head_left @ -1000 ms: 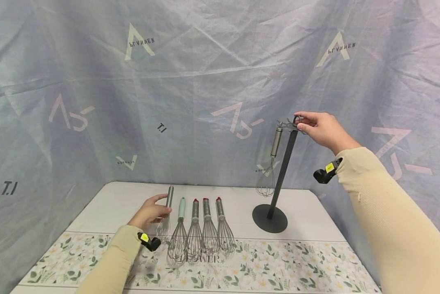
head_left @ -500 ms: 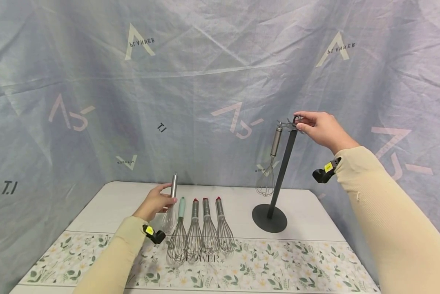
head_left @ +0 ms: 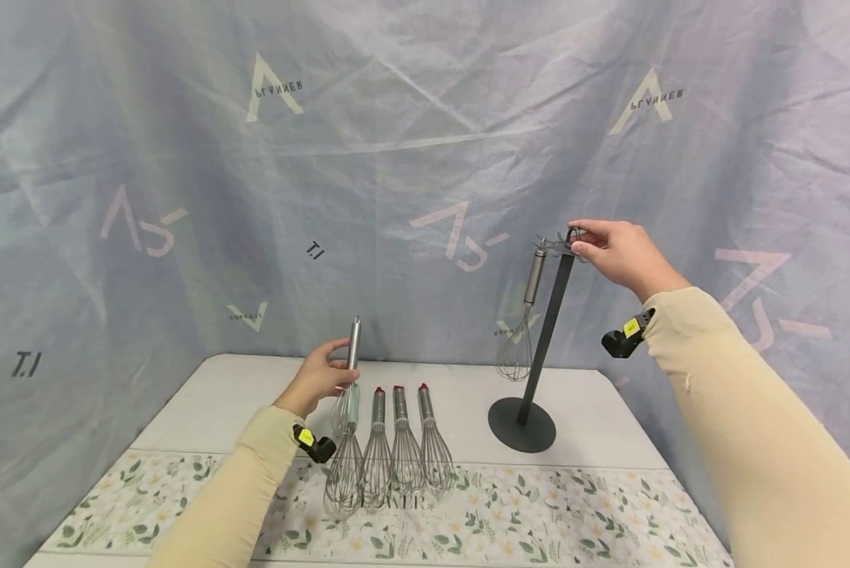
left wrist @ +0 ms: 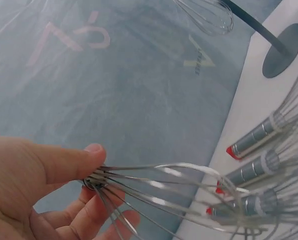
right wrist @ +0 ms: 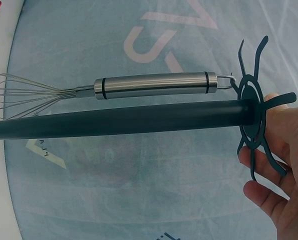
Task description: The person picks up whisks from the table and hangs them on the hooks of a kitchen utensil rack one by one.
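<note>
Upright in my left hand (head_left: 320, 375) is a steel whisk (head_left: 354, 344), its handle pinched between thumb and fingers above the table. In the left wrist view its wire loops (left wrist: 164, 186) spread away from the fingertips. My right hand (head_left: 625, 254) grips the top of a black utensil stand (head_left: 549, 331), by the small ring above its hooks. One steel-handled whisk (right wrist: 156, 84) hangs from a hook of the stand by its end loop. A mint-handled whisk (head_left: 343, 473) lies below the left hand, its handle partly hidden behind the held whisk.
Three whisks with red-tipped handles, a left one (head_left: 378, 442), a middle one (head_left: 403, 442) and a right one (head_left: 433, 442), lie in a row. The stand's round base (head_left: 522, 426) rests on the white table (head_left: 467, 394). A floral runner (head_left: 524, 513) crosses the front; a grey curtain (head_left: 396, 181) hangs behind.
My left hand has lifted the whisk and carried it to the right, from left of the mint-handled whisk to above it. The right hand stays on the stand's top.
</note>
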Tool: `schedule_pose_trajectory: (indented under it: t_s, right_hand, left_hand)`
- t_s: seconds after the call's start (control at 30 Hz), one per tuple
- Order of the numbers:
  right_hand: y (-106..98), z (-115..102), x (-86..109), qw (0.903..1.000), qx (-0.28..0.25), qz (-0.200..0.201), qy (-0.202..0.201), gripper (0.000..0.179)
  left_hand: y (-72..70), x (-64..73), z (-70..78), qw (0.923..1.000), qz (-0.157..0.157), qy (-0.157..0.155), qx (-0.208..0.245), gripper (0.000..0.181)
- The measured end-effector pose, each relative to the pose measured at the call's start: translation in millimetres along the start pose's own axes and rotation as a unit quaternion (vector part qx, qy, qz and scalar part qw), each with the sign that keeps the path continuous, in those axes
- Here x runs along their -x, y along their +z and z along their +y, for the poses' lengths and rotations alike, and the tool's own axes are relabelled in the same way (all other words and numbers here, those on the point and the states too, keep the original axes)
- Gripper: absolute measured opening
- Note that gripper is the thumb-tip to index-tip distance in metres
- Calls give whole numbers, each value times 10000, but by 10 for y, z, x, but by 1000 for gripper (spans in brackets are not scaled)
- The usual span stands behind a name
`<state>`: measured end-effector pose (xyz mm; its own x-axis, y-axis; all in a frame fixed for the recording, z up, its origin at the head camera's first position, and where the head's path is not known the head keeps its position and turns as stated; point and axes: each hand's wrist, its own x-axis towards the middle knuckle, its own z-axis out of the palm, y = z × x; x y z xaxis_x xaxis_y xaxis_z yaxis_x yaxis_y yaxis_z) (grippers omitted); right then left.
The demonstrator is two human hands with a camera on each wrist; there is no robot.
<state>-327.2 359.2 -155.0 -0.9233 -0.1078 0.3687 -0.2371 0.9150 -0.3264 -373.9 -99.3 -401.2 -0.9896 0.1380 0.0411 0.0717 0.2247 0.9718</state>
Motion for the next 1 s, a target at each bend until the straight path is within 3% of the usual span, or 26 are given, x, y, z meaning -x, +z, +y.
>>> schedule_pose_trajectory:
  t_s: [0.23,0.47,0.6,1.0]
  right_hand:
    - [21,-10,10,10000,47,21,-43,52]
    - [0,-18,5,10000,58,38,-61,53]
    - [-19,-28,-3,10000,80,24,-43,53]
    - [-7,-25,13,10000,58,-22,36,53]
  left_hand:
    - [112,-33,128,9999,-16,34,130,74]
    - [154,-103,268,9948,-342,-227,929,68]
    - [165,-103,341,9925,-499,-288,1076,67]
    - [305,-176,527,9958,-385,-66,827,70]
